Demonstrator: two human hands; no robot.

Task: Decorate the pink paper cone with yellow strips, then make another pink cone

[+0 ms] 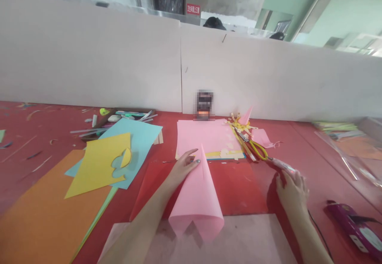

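Observation:
A large sheet of pink paper rolled into a cone [198, 194] lies in front of me, its point away from me and its wide, notched end toward me. My left hand [186, 163] holds it near the tip, with the thumb along its side. Off to the right, my right hand [292, 190] has its fingers curled over a pale glue gun [282, 164] with a small red light. A dark cord runs down beside the right wrist. Just beyond the glue gun's nozzle are yellow-handled scissors [258, 149].
Pink sheets [203, 134] lie stacked ahead, with paper scraps and a small pink cone [246, 116] alongside. Yellow paper [98, 162], blue paper [143, 136] and orange paper [53, 212] overlap at left. A purple power strip [355, 228] sits at right. A white partition [119, 61] closes the back.

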